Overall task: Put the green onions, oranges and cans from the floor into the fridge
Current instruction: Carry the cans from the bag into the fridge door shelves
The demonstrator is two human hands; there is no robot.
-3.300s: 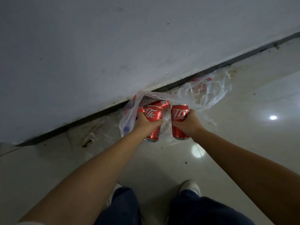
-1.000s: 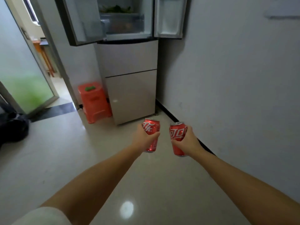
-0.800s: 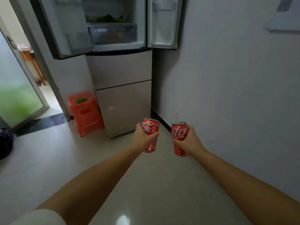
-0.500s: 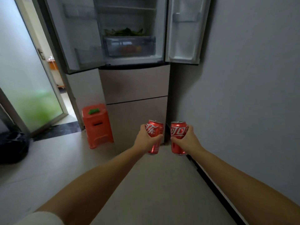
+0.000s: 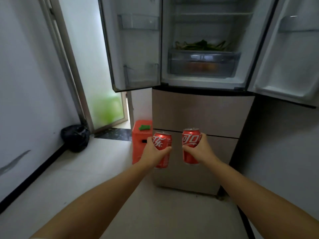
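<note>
Left hand (image 5: 151,152) is wrapped fully around one red can (image 5: 162,150), thumb across the front, and the can leans slightly outward. Right hand (image 5: 201,149) is closed likewise on a second can (image 5: 190,145), held near upright. The two cans sit side by side, apart and not touching, at arm's length ahead of the body; one per hand appears chosen to carry two in a single trip. The fridge (image 5: 202,118) stands directly beyond the hands, both upper doors swung wide, so no hand need be freed to open it. Well above the hands, greens (image 5: 202,45), taken to be the green onions, lie on top of the clear drawer (image 5: 203,64), and orange shapes inside that drawer are probably the oranges, though blurred. The shelves above and the door bins to either side look free. Judgement: cans are the remaining item, and both hands must lift well upward to reach a shelf.
</note>
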